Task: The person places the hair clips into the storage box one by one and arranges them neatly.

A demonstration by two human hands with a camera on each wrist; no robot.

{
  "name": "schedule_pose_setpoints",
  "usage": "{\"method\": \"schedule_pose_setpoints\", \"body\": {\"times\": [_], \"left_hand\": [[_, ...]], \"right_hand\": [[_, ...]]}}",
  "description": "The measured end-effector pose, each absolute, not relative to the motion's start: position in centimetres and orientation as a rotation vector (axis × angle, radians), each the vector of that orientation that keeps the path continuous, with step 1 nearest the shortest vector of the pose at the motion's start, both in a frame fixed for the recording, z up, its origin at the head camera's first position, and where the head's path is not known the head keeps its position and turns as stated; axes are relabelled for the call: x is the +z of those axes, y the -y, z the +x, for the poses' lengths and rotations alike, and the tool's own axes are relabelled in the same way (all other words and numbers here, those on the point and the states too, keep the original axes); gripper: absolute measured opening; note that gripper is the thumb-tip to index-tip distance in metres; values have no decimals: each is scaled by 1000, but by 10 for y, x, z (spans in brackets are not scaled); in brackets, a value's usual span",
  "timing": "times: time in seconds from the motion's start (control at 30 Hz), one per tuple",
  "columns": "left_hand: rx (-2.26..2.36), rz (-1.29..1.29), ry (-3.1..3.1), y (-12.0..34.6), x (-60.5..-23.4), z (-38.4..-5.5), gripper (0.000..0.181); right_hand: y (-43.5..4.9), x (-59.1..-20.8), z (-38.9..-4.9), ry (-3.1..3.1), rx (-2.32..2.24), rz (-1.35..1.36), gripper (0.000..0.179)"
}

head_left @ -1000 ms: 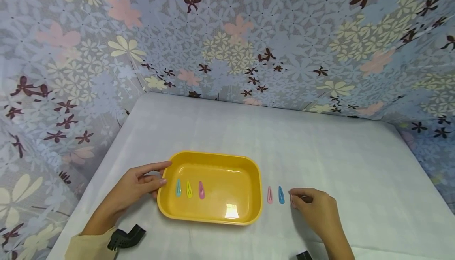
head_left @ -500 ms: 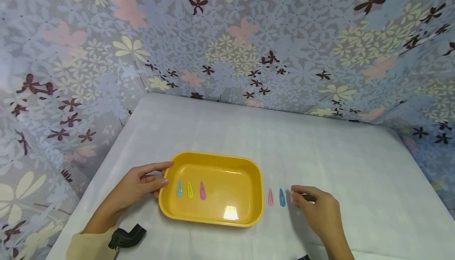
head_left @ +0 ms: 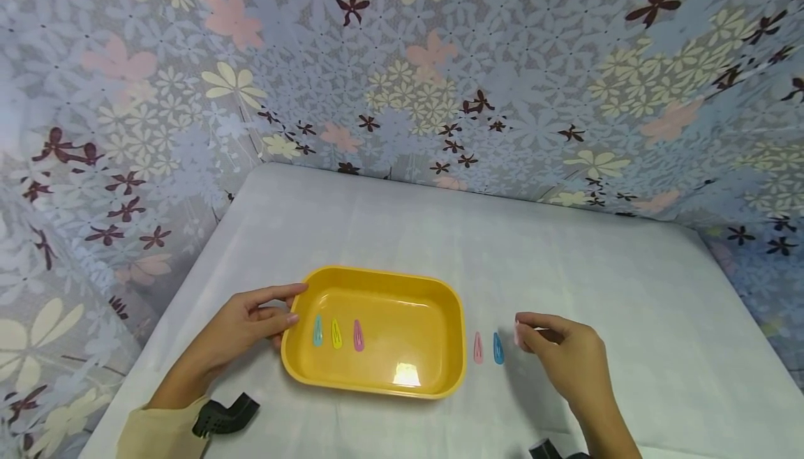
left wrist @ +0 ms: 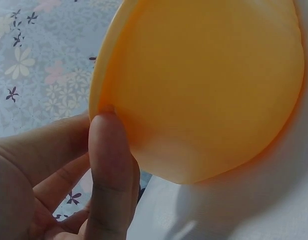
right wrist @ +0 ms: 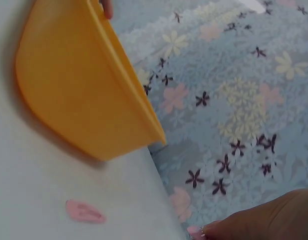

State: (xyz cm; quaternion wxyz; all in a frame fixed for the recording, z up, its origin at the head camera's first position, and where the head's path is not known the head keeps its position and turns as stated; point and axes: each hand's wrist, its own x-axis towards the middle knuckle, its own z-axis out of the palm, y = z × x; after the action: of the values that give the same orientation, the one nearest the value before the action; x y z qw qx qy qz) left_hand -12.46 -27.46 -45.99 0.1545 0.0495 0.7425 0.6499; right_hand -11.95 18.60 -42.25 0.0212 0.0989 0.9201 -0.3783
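Observation:
My left hand (head_left: pixel 248 319) grips the left rim of a yellow tray (head_left: pixel 408 326), thumb and fingers on the wall, as the left wrist view shows closely. Inside the tray lie a teal hair clip (head_left: pixel 317 330), a yellow hair clip (head_left: pixel 336 333) and a magenta hair clip (head_left: pixel 359 335), side by side toward the left. My right hand (head_left: pixel 571 358) pinches a light pink hair clip (head_left: pixel 518 334) between thumb and index finger, above the table. Right of the tray, another pink hair clip (head_left: pixel 479 348) and a blue hair clip (head_left: pixel 498 349) lie on the cloth.
A white cloth (head_left: pixel 389 229) covers the table. Floral-patterned fabric (head_left: pixel 402 82) rises behind the table and along both sides. A black wrist device (head_left: pixel 225 415) sits at the left wrist, and part of another (head_left: pixel 545 448) shows by the right forearm.
My right hand has risen from the table with the light pink hair clip in its fingertips. The left hand keeps its place on the tray; the view has shifted slightly.

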Motion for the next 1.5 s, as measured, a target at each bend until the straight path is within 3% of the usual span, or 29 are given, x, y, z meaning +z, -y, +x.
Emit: {"method": "schedule_pose_setpoints", "body": {"times": [0.77,1.1,1.5], "left_hand": [[1870,112,-2106,274,-459,-125,57],[1869,114,-2100,275,-457,-124,57],[1874,161,-2109,274,-458,-124,55]], "right_hand": [[-113,-405,-133,-2444,-1763,179,26],[-71,-406,-132,-2383,-1800,0,15],[-35,-421,-135,-2727,-1486,-312,11]]}}
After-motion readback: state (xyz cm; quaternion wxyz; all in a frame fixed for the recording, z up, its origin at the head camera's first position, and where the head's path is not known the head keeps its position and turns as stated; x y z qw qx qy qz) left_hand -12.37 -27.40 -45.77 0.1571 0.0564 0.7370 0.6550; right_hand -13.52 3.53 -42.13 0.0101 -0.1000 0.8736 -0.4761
